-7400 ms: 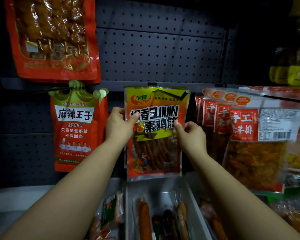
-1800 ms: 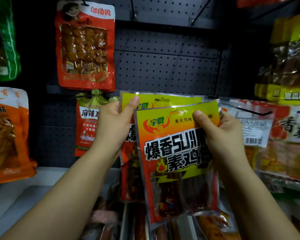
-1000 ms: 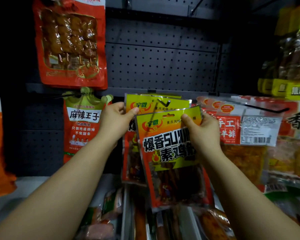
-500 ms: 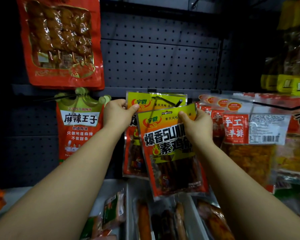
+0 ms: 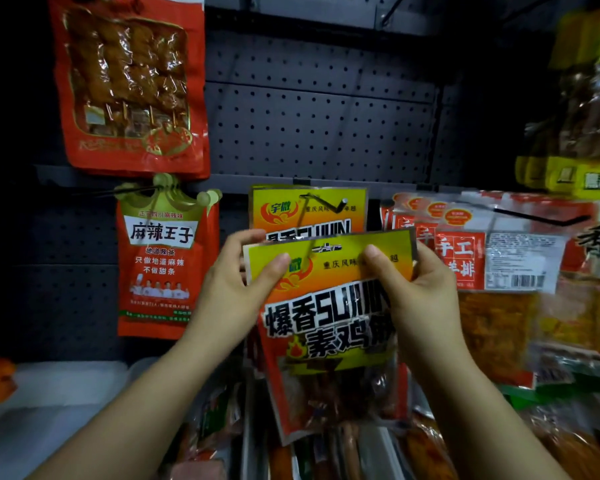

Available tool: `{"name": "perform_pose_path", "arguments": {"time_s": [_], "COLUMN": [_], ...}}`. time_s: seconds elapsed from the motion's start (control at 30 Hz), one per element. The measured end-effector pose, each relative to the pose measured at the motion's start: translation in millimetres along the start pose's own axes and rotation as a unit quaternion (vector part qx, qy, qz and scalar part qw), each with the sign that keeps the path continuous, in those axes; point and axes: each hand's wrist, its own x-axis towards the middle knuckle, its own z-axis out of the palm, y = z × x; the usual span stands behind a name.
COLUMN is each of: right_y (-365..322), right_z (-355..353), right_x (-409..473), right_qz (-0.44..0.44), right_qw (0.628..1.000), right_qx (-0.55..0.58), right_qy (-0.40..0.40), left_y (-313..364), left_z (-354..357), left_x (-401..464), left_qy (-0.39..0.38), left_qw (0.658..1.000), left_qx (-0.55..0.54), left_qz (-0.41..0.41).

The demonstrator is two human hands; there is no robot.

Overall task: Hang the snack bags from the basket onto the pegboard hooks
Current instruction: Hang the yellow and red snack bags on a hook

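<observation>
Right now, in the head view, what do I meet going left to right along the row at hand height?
Red crown-topped bag → left hand → yellow snack bag held in both hands → right hand → red bags with a barcode label.

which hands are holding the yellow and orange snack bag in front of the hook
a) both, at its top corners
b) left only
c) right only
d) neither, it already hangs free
a: the left hand and right hand each pinch a top corner of the snack bag, held below the hook.
</observation>
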Motion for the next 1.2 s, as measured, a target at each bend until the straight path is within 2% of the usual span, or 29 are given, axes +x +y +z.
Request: {"name": "perform_pose_path", "arguments": {"time_s": [0.13,0.3,0.4,0.63,0.8,1.03,1.2], "right_y": [-21.6,-41.9,-48.3,-38.7,-20.1,12.3,27.2], "right_z": [-2.1,-6.1,-4.1,-0.5,2.4,-1.7,10.2], "right_x": [-11.9,-10.7,-5.4,8.0,13.1,16.0,31.6], "right_qz": [-0.021,-0.074,-0.074,-0.029,-0.004,0.026,0.064], "right_qw": [0.999,0.996,0.995,0.998,0.999,0.999,0.994], "right_qx": [0.044,0.054,0.067,0.062,0.039,-0.037,-0.085], "right_qy": [-0.022,-0.017,-0.026,-0.013,-0.006,0.002,0.029], "left_y": [25.9,50.8,62.9,68.5,50.4,13.4,-4.1], "left_z": [-5.3,-8.0,-7.3,-6.2,-4.6,-7.9,-2.4], "left_x": [-10.7,-11.0,-6.4,1.2,5.2,15.7,31.4], "left_qy": [0.005,0.007,0.022,0.025,0.028,0.000,0.029], "left_qw": [0.995,0.987,0.984,0.989,0.992,0.999,1.000], "left_qx": [-0.085,-0.108,-0.107,-0.103,-0.062,-0.041,0.002], "left_qz": [0.059,0.120,0.138,0.104,0.109,0.019,-0.002]}}
